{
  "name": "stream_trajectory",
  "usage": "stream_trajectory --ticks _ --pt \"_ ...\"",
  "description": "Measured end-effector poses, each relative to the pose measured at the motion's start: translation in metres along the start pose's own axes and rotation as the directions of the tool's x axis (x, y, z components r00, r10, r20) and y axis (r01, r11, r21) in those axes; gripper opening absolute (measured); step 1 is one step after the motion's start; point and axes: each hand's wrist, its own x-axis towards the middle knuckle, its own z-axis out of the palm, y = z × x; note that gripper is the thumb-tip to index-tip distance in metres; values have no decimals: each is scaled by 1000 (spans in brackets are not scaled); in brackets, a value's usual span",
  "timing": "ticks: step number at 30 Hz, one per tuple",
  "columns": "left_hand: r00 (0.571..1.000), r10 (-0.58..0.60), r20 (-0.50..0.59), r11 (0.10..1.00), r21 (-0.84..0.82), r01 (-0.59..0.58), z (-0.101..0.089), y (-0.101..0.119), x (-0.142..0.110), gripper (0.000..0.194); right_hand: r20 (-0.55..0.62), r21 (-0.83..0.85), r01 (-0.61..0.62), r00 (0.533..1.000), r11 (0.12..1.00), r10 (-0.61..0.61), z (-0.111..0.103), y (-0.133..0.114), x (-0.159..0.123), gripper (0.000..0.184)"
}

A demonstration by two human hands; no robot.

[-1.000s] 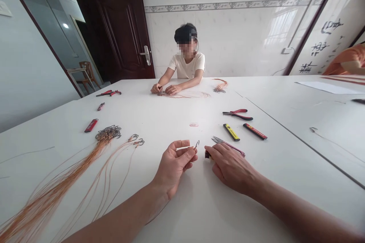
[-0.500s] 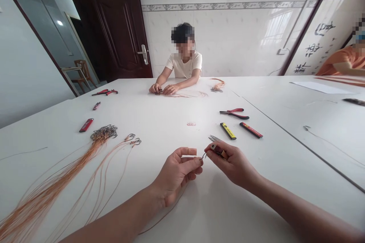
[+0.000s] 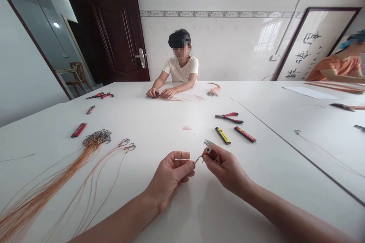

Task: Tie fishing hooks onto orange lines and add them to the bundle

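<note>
Head view, left hand [image 3: 169,180] pinching a hook [image 3: 198,159], right hand [image 3: 225,169] gripping a red tool [image 3: 212,154]

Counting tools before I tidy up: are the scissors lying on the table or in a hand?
In a hand: the scissors are gripped in the right hand, their blades sticking out past the fingers.

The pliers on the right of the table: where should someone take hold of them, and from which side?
The grip is the two handles of the pliers. Probably best to come from above at the right end: they lie flat on the table, with the handles spread to the right and the nose pointing left.
</note>
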Motion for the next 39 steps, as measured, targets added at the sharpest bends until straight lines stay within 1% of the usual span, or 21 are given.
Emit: stream_trajectory --ticks 4,6,8,11,13,16,19,21,27,32,35,39 --pt "996 56 -69 998 -1 -56 -2 0 1 28 4 76 6 1000 997 -6 3 2 1 24" --pt "994 70 -89 997 -15 -71 -4 2 2 28 33 122 -32 999 992 28 3 3 1 26" --pt "992 72 -104 997 -32 -75 -5 4 2 27 93 171 -110 991 979 95 3 3 0 31" --pt "991 78 -113 996 -44 -83 -6 6 2 28 223 266 -236 958 934 179 1 0 -4 39" --pt "989 90 -119 995 -40 -95 -6 7 1 29 287 338 -305 934 890 211 0 -4 -7 43" --pt "983 125 -133 992 0 -127 -6 8 0 28 346 402 -381 905 832 247 -2 -12 -9 45" --pt "977 162 -135 986 52 -156 -5 9 -1 26 399 402 -423 879 812 260 -1 -14 -11 47" --pt "975 181 -125 982 80 -172 -4 9 -2 25 408 393 -435 872 810 270 1 -12 -11 49" --pt "979 184 -88 979 103 -175 0 7 -5 24 369 395 -427 884 813 286 5 -7 -12 54" --pt "976 197 -92 978 92 -189 3 7 -5 24 353 342 -409 890 846 288 5 -10 -10 50" --pt "971 220 -92 973 89 -212 5 7 -6 22 331 337 -406 896 850 297 4 -10 -10 46" --pt "974 211 -86 976 81 -204 6 6 -7 22 321 340 -398 901 852 292 2 -9 -10 43"
